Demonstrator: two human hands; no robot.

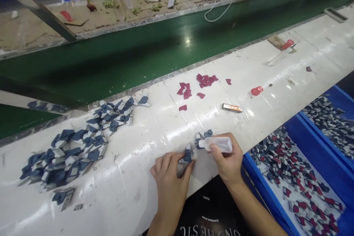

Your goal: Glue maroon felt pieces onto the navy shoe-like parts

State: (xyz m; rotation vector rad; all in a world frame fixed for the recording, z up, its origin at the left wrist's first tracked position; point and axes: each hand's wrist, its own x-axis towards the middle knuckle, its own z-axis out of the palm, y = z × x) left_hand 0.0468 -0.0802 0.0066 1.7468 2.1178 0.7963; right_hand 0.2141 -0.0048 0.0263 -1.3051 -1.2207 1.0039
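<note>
My left hand (pixel 173 171) rests on the white table with thumb and fingers closed on a small navy-and-white plastic piece (pixel 187 155). In my right hand (pixel 229 158) is a translucent squeeze bottle (pixel 222 143), held on its side with its nozzle to the left. The nozzle end is close to another small navy piece (pixel 208 133) lying just beyond my hands; I cannot tell whether they touch. Farther off lie loose dark-red pieces (pixel 206 80). A large heap of navy-and-white pieces (pixel 72 151) spreads over the table to the left.
An orange-and-white small box (pixel 232 108), a red cap (pixel 257 90) and another bottle with a red part (pixel 280 55) lie to the right. Blue bins (pixel 297 118) full of pieces stand at lower right. Behind the table (pixel 132 191) runs a green belt (pixel 166 48).
</note>
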